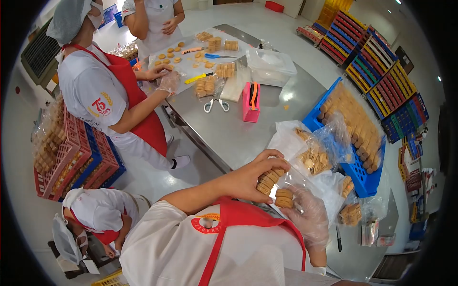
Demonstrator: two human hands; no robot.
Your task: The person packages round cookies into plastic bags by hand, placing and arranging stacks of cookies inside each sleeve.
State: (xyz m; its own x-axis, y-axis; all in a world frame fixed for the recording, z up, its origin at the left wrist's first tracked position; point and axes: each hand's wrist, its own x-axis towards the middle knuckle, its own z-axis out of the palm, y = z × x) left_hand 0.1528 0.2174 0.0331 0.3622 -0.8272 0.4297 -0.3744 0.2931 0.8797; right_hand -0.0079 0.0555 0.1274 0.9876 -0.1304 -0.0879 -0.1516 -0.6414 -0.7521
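Fingers first, as I follow the scene remotely through the head camera: the bare left hand (255, 176) curls over a longer stack (269, 181) of round biscuits, thumb and fingers grasping it from the upper side. Just beside it, a shorter stack (284, 198) sits at the fingertips of the right hand (310, 212), which wears a clear, crinkled glove and grasps that bundle; glare and film hide part of its grip. Clear plastic (292, 178) shines about both stacks, whose biscuits are golden brown, thick and matte, set face to face. Near the right hand lie white sheeting (286, 136) heaped with biscuit pieces (315, 159), a pack of biscuits (350, 214) and a dark-handled knife (339, 239). Beyond, a blue plastic crate (365, 176) carries long rows of biscuits (355, 121). The smooth steel table (219, 138) runs on to a pink holder (251, 105), scissors (216, 106), a yellow cutter (199, 77) and a translucent tub (271, 66). Across it, a co-worker in a red apron (138, 95) works at the edge, another person (155, 24) stands behind, and a third (102, 209) bends low at left. Bright trays (367, 66) rise in stacks on the pale, glossy floor (248, 14) at far right.
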